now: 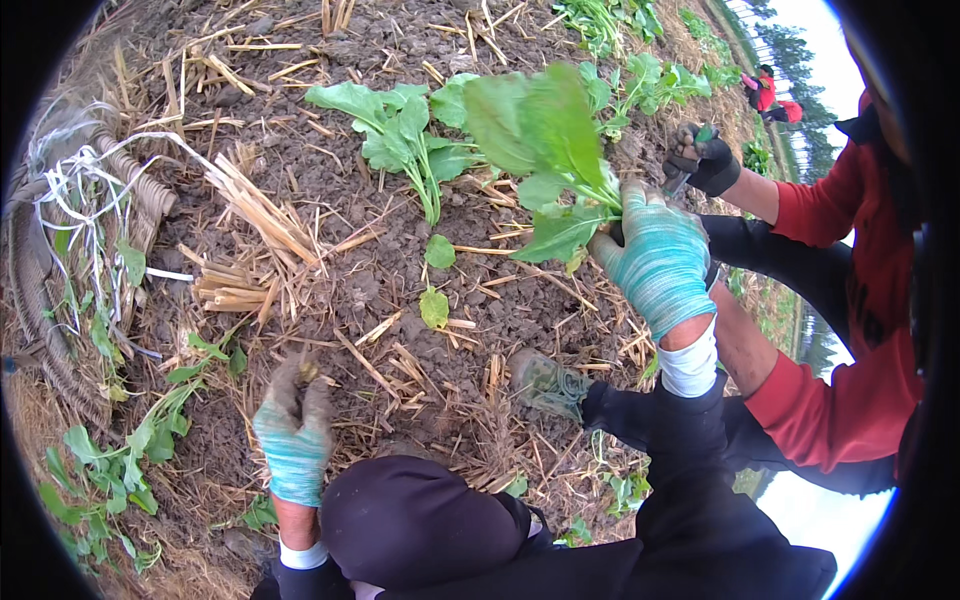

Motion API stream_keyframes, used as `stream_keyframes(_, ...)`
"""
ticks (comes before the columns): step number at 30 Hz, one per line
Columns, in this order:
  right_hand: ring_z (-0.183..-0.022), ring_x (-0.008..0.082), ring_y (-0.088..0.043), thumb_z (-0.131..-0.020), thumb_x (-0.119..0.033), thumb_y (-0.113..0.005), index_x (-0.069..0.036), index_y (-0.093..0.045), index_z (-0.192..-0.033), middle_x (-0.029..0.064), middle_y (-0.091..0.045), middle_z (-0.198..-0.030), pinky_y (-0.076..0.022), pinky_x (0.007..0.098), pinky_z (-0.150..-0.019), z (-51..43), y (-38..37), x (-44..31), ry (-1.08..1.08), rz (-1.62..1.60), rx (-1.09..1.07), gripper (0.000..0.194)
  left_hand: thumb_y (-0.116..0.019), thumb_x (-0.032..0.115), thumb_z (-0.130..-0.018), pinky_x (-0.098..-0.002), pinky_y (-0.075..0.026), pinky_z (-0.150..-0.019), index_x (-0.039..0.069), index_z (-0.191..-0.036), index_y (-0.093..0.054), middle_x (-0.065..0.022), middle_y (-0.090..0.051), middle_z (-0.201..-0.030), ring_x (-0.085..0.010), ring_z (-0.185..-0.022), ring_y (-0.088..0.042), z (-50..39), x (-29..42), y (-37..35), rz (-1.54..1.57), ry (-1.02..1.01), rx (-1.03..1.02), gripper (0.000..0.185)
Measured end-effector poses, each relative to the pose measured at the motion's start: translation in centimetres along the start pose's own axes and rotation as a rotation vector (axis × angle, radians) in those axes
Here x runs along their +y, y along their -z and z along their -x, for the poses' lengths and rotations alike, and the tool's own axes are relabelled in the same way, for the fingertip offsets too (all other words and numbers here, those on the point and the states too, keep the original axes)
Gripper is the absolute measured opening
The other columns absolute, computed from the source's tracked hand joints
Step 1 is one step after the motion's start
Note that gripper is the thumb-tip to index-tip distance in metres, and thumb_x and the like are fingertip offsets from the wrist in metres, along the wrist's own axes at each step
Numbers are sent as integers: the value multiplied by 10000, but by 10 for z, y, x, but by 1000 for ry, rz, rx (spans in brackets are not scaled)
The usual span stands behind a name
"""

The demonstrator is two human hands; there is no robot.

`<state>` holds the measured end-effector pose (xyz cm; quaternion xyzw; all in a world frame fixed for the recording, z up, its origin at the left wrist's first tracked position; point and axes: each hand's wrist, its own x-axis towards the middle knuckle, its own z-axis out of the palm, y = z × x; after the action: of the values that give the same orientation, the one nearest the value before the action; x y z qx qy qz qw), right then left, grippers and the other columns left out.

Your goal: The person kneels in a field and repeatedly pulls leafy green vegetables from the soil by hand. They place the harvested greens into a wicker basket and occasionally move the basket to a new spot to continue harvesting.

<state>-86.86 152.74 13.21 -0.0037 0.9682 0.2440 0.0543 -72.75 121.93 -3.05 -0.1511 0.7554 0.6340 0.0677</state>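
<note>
My right hand (pixel 652 247), in a teal and white knitted glove, grips a bunch of broad-leaved green seedlings (pixel 555 150) by the stems. Its leaves are blurred. My left hand (pixel 292 431) wears a matching glove with muddy fingers and is low over the soil; a small yellowish bit shows at its fingertips, and whether it is held I cannot tell. Between the hands, a leafy seedling (pixel 412 142) lies on the dark cloddy soil (pixel 360 292). Two small loose leaves, one green (pixel 439 251) and one yellowing (pixel 433 307), are below it.
A co-worker in red sleeves (pixel 832 427) crouches at right; their dark-gloved hand (pixel 701 161) holds a small tool. Their camouflage shoe (pixel 551 382) is near my right arm. Straw stubble (pixel 259 214), a woven sack (pixel 45 292) with white string and more seedlings (pixel 112 472) lie left.
</note>
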Motion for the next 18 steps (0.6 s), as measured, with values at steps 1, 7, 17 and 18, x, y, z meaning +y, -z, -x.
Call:
stream_keyframes(1,-771,369,-644,-760,-267,-670,-4,-585,-1098,193,-641,-855,-497,458,-713,1,8,-8,46,-111,-20,436,-585,96,-908,-239,-483,-720,-5,-1214,-571,-63,-658,-953,-95,-814,-587,-2,6,-6,45,58,-83,323)
stream_keyframes(7,-912,341,-612,-730,-177,-651,-46,-617,-1056,146,-637,-988,-459,440,-815,44,46,-89,404,-228,108,354,-672,147,-845,-324,-482,-848,-14,-1214,-569,-117,-654,-1009,-167,-923,-592,-11,16,-36,246,59,-747,416)
stream_keyframes(17,-702,308,-629,-737,-144,-654,-63,-572,-1095,123,-645,-934,-492,409,-656,69,11,-188,484,-421,-53,376,-644,161,-882,-308,-494,-803,-14,-1237,-546,-58,-641,-1037,-149,-928,-591,-2,-2,-2,335,278,-492,408)
stream_keyframes(18,-657,310,-628,-749,-142,-650,-64,-578,-1088,120,-653,-903,-495,408,-616,65,10,-192,483,-402,-86,355,-642,162,-885,-306,-495,-799,-14,-1240,-544,-52,-640,-1039,-147,-929,-591,-3,-1,3,319,317,-459,407)
